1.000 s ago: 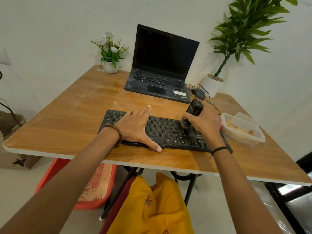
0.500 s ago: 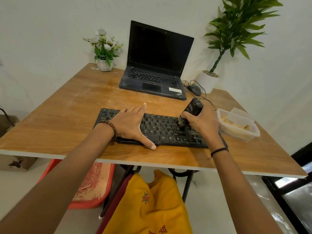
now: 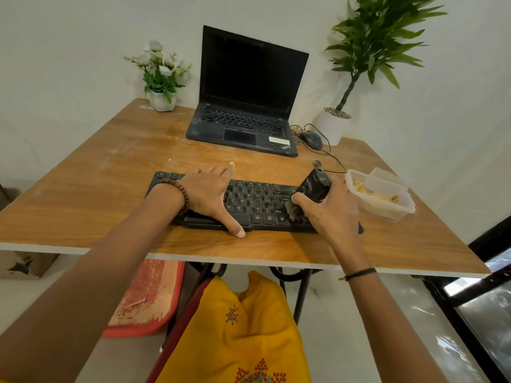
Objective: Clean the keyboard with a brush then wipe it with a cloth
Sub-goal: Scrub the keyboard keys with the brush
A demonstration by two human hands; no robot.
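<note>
On the left half of the keyboard point(image 3: 257, 197) your left hand point(image 3: 210, 189) lies flat, fingers straight, thumb splayed over the front edge onto the desk point(image 3: 96, 189). It grasps nothing, it only pins the board down. The keyboard sits mid-desk, in front of the laptop point(image 3: 249, 106) and near the desk's front edge.

Risks, left to right:

- The pin is pressure only. Ease off during a hard stroke and the board probably skates, and toward you it has little desk to spare.
- Keys under that palm get no bristles. If you don't shift the hand, I'd expect that zone to stay dirty.
- Yellow fabric point(image 3: 235, 327) hangs below the front edge. Can't tell if it's the cloth or clothing. Crumbs swept toward you likely land on it.
- The brush point(image 3: 315, 186) is clenched in your right hand point(image 3: 334, 217), tilted, with bristles down on the lower-right keys. Digging at that angle could lift a keycap, so go light and work along the rows.
- The mouse cable point(image 3: 336, 161) runs just behind the brush's top end, which carries a small ring. A backstroke could snag it and drag the mouse point(image 3: 311, 139).
- The plastic container point(image 3: 392, 212) sits just beside the keyboard's right end, uncovered, with what looks like food inside. Rightward flicks would throw dust straight in, and your knuckles are close enough to knock it. Judgement: sweep away from it, or move it first.
</note>
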